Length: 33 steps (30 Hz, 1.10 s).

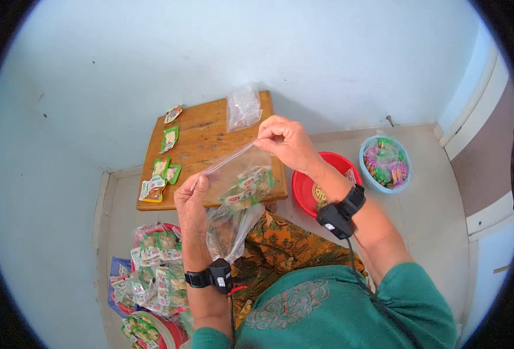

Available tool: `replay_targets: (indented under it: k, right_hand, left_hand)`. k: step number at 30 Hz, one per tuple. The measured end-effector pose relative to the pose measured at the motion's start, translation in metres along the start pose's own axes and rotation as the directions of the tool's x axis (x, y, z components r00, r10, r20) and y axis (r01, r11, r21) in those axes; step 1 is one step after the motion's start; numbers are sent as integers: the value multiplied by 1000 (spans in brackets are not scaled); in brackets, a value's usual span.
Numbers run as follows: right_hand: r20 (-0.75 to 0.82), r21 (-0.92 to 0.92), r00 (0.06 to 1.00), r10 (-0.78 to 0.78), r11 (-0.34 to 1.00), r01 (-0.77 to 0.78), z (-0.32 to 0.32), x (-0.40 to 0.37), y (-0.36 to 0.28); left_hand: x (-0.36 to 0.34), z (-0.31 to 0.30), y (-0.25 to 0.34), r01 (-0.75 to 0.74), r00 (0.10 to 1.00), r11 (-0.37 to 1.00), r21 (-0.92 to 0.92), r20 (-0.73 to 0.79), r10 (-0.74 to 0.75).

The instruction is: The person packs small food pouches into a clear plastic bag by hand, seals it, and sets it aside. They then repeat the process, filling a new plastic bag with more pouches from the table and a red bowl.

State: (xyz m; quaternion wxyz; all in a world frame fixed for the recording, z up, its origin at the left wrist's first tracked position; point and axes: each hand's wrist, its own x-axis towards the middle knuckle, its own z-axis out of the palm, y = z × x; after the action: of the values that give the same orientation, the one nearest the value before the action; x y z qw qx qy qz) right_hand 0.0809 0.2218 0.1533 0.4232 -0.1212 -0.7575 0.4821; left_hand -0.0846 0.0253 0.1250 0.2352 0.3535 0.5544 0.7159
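A clear zip bag [225, 180] with several green-and-white food packets [248, 187] inside hangs between my two hands, over the near edge of the wooden table. My left hand [192, 195] pinches the left end of its zip edge. The right end of that edge is pinched between the thumb and fingers of my right hand [284, 138], which is higher and farther from me. Below, another clear plastic bag [234, 232] lies by my lap.
Small packets [170, 138] line the left side of the wooden table [202, 136], with clear bags [244, 109] at its back. A red basin [332, 163] and a blue basket [363, 152] of packets stand right. Many bagged packets [161, 273] fill containers at lower left.
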Motion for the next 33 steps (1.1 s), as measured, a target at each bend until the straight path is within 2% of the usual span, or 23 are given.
replay_targets:
  k: [1,3,4,6,7,9,10,13,15,16,18,19,20,21,22,24,25,27,33]
  right_hand:
    - [18,-3,1000,-7,1000,7,1,-6,-1]
    - [-76,23,995,-66,997,68,3,-15,2]
    - [-44,22,996,-78,997,79,3,-21,7]
    - [-70,111,997,45,993,-37,5,-36,18]
    - [-31,109,999,33,994,-30,6,-43,18]
    - [-70,284,981,178,947,-152,9,-55,19]
    - [-75,352,973,218,919,-179,10,-60,22]
    - [-55,446,967,250,872,-201,11,-68,20]
    - [-27,452,970,241,869,-203,13,-72,17]
    - [-41,455,968,248,867,-202,14,-75,20]
    - [-41,457,968,249,866,-203,15,-77,18]
    - [-50,465,969,241,865,-191,17,-78,12]
    - [-61,472,970,235,863,-179,18,-80,7]
    - [-52,470,971,234,864,-183,19,-81,6]
    - [-45,450,970,240,872,-195,19,-82,5]
    - [-29,427,969,246,879,-211,21,-87,1]
    - [-29,384,970,243,898,-213,22,-89,-1]
    - [-7,330,973,230,919,-214,20,-90,0]
    - [-22,331,972,235,919,-215,10,-98,4]
  left_hand:
    - [-2,-1,-3,-6,1000,1000,-8,-17,6]
    - [-4,-3,-13,23,998,997,-80,61,-18]
    - [-7,-3,-16,9,999,996,-93,31,-6]
    - [-16,0,-22,22,1000,999,-39,1,-22]
    - [-22,0,-23,11,999,999,-53,-37,-12]
    - [-33,-1,-23,40,999,994,-102,27,-38]
    - [-38,1,-17,36,999,993,-110,-2,-37]
    - [-45,4,-7,64,997,983,-169,-32,-71]
    - [-47,-2,-10,29,1000,998,-61,5,-28]
    - [-50,-2,-9,28,999,997,-66,-14,-29]
    - [-52,0,-1,22,993,956,292,-115,12]
    - [-52,4,7,22,992,957,289,-127,15]
    - [-51,11,15,-204,951,802,561,-81,299]
    - [-51,19,24,-370,845,522,768,45,532]
    - [-50,29,32,-363,847,526,770,37,531]
    - [-48,49,43,-499,790,368,785,237,566]
    - [-46,57,38,-492,792,371,788,228,567]
    - [-39,69,21,-589,783,332,737,418,461]
    - [-41,68,8,-625,750,336,704,424,508]
